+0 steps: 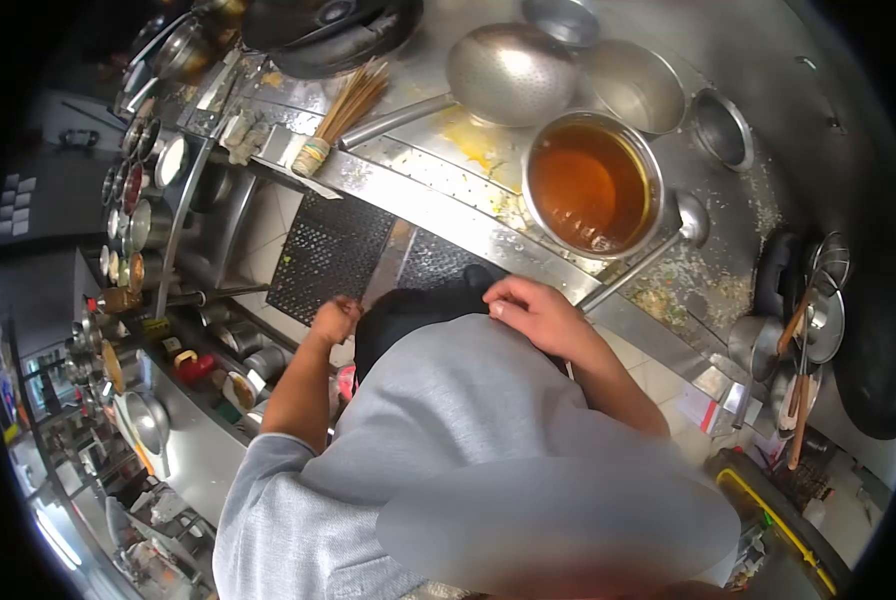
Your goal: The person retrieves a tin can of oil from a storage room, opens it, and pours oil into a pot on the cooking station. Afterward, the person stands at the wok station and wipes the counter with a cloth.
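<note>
My left hand [337, 319] hangs beside my body with its fingers curled in, and nothing shows in it. At the front of my grey shirt [448, 365], my right hand [536, 314] is slightly bent, its fingertips apart over the dark cloth at my waist. Just past the right hand is the handle of a metal ladle [694, 220] lying on the stove counter. Ahead stands a steel pot [530, 205] of clear orange-brown liquid [586, 183]. Behind it rests a large perforated strainer [513, 75], its long handle pointing left towards a bamboo wok brush [353, 105].
A second steel pot [658, 85] and a round metal pan [723, 130] stand behind. A black wok [333, 30] sits far left. Food scraps litter the counter [418, 195]. Bowls of ingredients [138, 190] line the left. Wire skimmers [828, 265] hang right. A perforated black mat [333, 255] covers the floor.
</note>
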{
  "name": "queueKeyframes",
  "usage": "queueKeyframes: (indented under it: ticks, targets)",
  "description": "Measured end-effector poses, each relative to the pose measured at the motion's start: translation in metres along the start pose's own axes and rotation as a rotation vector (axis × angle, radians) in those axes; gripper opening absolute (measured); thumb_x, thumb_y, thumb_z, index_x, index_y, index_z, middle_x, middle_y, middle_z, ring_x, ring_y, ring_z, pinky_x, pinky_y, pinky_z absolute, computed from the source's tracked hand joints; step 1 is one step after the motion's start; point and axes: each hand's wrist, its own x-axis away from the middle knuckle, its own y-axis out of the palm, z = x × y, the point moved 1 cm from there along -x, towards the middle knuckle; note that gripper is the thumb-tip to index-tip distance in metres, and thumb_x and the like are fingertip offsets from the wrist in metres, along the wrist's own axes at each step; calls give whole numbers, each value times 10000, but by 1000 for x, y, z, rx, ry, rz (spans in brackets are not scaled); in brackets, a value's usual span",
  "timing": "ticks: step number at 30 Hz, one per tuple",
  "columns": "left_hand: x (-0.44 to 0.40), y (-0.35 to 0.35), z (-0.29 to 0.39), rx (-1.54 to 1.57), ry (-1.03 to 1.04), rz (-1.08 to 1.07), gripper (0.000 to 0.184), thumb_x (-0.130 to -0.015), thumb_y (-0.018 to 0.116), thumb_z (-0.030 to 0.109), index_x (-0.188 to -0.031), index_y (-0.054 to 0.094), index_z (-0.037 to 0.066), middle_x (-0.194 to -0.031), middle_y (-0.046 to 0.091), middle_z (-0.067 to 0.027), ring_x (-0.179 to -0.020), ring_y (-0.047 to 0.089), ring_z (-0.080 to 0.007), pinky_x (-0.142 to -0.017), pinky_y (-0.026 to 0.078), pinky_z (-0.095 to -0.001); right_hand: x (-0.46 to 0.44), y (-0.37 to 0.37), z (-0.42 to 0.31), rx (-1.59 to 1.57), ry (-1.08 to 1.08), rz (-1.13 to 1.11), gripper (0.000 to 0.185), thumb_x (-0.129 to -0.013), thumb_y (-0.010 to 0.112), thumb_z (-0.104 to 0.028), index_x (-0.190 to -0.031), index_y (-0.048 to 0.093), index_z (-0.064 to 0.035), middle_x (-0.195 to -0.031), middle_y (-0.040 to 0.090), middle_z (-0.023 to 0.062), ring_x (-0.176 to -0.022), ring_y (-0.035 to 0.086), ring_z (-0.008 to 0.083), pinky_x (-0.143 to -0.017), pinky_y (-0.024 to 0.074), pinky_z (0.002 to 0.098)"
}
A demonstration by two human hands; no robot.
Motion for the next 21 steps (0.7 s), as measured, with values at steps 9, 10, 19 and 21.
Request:
queueKeyframes:
  ticks: [9,10,19,21]
  targets:
    - [-55,-58,-203,55,-60,-195,517,-883,652,443,-1118,678,-17,-1015,728,-207,-1023,687,-352,-872,533,-422,-111,67,-60,85,-194,23,240,-958,644,-231,-1104,656,-40,-989,696,107,-907,670,207,-824,531,343]
    - [-78,-74,-234,176,-32,-200,523,-883,653,444,-1124,677,-20,-1018,730,-202,-1027,688,-347,-876,533,-416,-125,80,-60,104,-201,55,236,-959,644,-227,-1105,657,-42,-986,699,100,-905,669,196,-822,531,336]
    - [-86,-280,-172,206,134,20,342,-873,709,295,-1100,691,39,-1055,728,-129,-1004,689,-260,-905,525,-355,-284,264,-179,135,-54,-51,223,-962,660,-199,-1106,664,-29,-997,690,78,-893,646,141,-804,521,293]
    - [-72,-320,-163,293,150,20,341,-876,725,264,-1115,684,23,-1033,725,-97,-977,676,-188,-899,517,-315,-316,290,-210,185,-160,-99,222,-956,669,-194,-1099,665,-26,-999,679,77,-881,645,143,-794,523,292]
